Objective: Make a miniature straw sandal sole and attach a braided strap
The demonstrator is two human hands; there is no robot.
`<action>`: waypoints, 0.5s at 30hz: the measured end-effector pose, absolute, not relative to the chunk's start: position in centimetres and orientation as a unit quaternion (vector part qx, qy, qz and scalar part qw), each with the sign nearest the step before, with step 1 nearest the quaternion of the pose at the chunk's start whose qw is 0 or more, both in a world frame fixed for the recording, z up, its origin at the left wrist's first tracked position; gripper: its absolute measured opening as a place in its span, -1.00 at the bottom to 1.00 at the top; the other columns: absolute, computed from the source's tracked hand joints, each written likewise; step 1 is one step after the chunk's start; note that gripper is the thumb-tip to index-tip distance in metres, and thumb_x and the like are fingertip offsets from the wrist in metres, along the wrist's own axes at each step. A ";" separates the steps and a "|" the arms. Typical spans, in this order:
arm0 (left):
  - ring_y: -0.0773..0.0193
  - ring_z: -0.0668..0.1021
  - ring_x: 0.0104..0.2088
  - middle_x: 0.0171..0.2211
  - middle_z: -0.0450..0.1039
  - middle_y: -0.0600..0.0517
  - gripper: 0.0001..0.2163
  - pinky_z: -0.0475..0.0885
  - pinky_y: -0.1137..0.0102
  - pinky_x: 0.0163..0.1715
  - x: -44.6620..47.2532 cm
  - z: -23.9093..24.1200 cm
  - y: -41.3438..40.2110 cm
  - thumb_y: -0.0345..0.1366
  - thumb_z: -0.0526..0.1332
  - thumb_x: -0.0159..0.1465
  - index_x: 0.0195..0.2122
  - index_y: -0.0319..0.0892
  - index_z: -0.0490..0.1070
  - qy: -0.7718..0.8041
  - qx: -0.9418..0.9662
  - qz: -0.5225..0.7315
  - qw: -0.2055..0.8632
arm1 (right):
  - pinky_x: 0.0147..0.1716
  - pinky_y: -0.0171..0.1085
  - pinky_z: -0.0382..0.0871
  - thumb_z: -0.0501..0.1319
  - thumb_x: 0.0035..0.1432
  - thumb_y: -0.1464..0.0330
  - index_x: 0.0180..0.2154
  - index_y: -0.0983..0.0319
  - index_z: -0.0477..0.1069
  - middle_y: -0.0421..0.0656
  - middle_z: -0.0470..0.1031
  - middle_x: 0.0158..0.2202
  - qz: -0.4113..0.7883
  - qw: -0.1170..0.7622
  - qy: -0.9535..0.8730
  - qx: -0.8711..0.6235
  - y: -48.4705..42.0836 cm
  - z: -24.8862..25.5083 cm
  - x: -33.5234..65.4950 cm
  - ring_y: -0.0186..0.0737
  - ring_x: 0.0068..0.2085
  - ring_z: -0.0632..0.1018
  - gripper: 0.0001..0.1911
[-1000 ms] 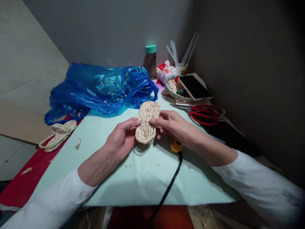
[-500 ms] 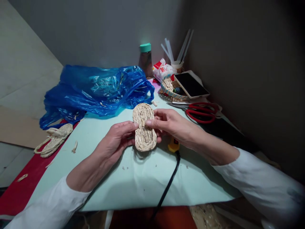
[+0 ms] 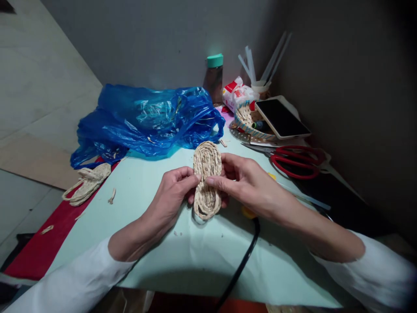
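Observation:
A small braided straw sole (image 3: 207,161), narrow in the middle, is held upright above the table. My left hand (image 3: 170,191) pinches its left edge at the waist, thumb on the front face. My right hand (image 3: 249,180) grips the right edge, its thumb pressed on the front and the other fingers behind. A small gap shows between braid rows near the sole's lower left end. Under my right forearm lies a yellow tool (image 3: 249,212) with a black cord, mostly hidden. A small straw slipper (image 3: 91,184) lies at the table's left edge.
A crumpled blue plastic bag (image 3: 146,117) covers the back left. Red-handled scissors (image 3: 296,161), a phone (image 3: 282,117) on a woven basket (image 3: 243,115), a tissue pack (image 3: 239,93), a green-capped bottle (image 3: 215,78) and a cup of translucent sticks (image 3: 260,87) stand rightward. Straw scraps (image 3: 112,195) lie about.
The view has shifted, so everything sits further right. The sole has turned slightly, and its lower end now shows a gap. My left thumb has moved further onto its front. Both hands keep hold.

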State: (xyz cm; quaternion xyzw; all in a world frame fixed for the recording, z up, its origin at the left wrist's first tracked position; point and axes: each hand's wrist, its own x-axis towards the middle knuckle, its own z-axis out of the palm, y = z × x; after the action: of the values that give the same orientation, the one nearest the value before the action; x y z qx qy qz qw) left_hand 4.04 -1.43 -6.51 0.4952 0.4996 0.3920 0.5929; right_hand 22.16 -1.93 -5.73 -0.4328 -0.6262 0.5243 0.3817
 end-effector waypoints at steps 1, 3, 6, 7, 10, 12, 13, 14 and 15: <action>0.41 0.33 -0.61 -0.62 0.29 0.13 -0.80 0.18 0.47 -0.57 4.1 -6.5 -1.3 -0.27 0.29 0.16 -0.53 -0.20 0.33 0.497 0.495 0.388 0.597 | -0.52 -0.27 0.34 0.29 0.16 0.22 -0.27 0.21 0.39 -0.16 0.51 -0.39 0.536 0.380 -0.621 -0.427 -1.8 -5.7 22.2 -0.23 -0.48 0.50 -0.79; 0.35 0.40 -0.58 -0.56 0.38 0.08 -0.83 0.23 0.45 -0.56 4.2 -6.2 -1.2 -0.23 0.29 0.17 -0.45 -0.20 0.40 0.484 0.487 0.388 0.615 | -0.51 -0.27 0.35 0.28 0.17 0.23 -0.26 0.22 0.36 -0.17 0.49 -0.39 0.565 0.382 -0.604 -0.412 -1.5 -5.5 22.3 -0.26 -0.50 0.48 -0.79; 0.20 0.52 -0.44 -0.40 0.52 -0.02 -0.75 0.35 0.37 -0.46 4.2 -5.5 -1.3 -0.13 0.22 0.22 -0.22 -0.20 0.48 0.442 0.470 0.389 0.657 | -0.49 -0.30 0.34 0.27 0.17 0.25 -0.29 0.23 0.34 -0.21 0.43 -0.44 0.603 0.387 -0.574 -0.396 -1.3 -5.0 22.3 -0.33 -0.52 0.43 -0.80; 0.16 0.55 -0.39 -0.35 0.54 -0.04 -0.71 0.38 0.35 -0.43 4.2 -5.3 -1.3 -0.11 0.20 0.24 -0.15 -0.19 0.48 0.430 0.469 0.390 0.665 | -0.48 -0.32 0.33 0.27 0.18 0.26 -0.31 0.24 0.34 -0.22 0.41 -0.46 0.606 0.388 -0.569 -0.397 -1.3 -4.8 22.3 -0.35 -0.53 0.42 -0.81; 0.10 0.57 -0.26 -0.24 0.55 -0.05 -0.65 0.42 0.32 -0.32 4.2 -5.2 -1.1 -0.15 0.23 0.21 0.00 -0.15 0.42 0.436 0.481 0.413 0.639 | -0.49 -0.35 0.31 0.24 0.20 0.28 -0.32 0.25 0.32 -0.23 0.40 -0.47 0.590 0.386 -0.573 -0.418 -1.5 -4.5 22.1 -0.37 -0.53 0.42 -0.83; 0.10 0.55 -0.20 -0.16 0.52 -0.07 -0.55 0.43 0.32 -0.26 4.3 -5.5 -1.0 -0.24 0.29 0.16 0.09 -0.15 0.33 0.463 0.510 0.441 0.575 | -0.52 -0.35 0.32 0.26 0.18 0.27 -0.29 0.24 0.32 -0.22 0.41 -0.46 0.579 0.379 -0.576 -0.436 -1.8 -4.6 22.0 -0.35 -0.52 0.43 -0.81; 0.11 0.54 -0.18 -0.12 0.49 -0.10 -0.47 0.43 0.32 -0.25 4.4 -5.7 -1.0 -0.28 0.31 0.12 0.13 -0.17 0.28 0.477 0.535 0.458 0.526 | -0.53 -0.35 0.34 0.28 0.15 0.26 -0.27 0.24 0.33 -0.22 0.41 -0.45 0.577 0.378 -0.572 -0.443 -1.9 -4.7 22.1 -0.33 -0.51 0.44 -0.79; 0.11 0.52 -0.17 -0.06 0.45 -0.14 -0.41 0.44 0.31 -0.25 4.4 -5.9 -1.0 -0.32 0.32 0.11 0.19 -0.19 0.23 0.489 0.567 0.464 0.474 | -0.54 -0.35 0.34 0.33 0.11 0.25 -0.28 0.23 0.34 -0.22 0.40 -0.47 0.577 0.370 -0.571 -0.451 -2.0 -4.9 22.2 -0.32 -0.51 0.44 -0.76; 0.10 0.50 -0.15 0.02 0.40 -0.18 -0.38 0.45 0.28 -0.26 4.4 -6.1 -1.0 -0.34 0.30 0.12 0.23 -0.17 0.19 0.492 0.604 0.461 0.424 | -0.55 -0.34 0.36 0.35 0.07 0.24 -0.27 0.22 0.35 -0.22 0.40 -0.46 0.578 0.375 -0.563 -0.457 -2.0 -5.2 22.3 -0.30 -0.50 0.45 -0.73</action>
State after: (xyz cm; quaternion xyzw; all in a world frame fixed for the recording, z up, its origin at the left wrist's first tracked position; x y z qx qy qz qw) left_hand 4.38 -0.97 -6.09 0.6041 0.4921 0.4615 0.4242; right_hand 22.33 -1.98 -5.16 -0.4565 -0.5629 0.5782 0.3747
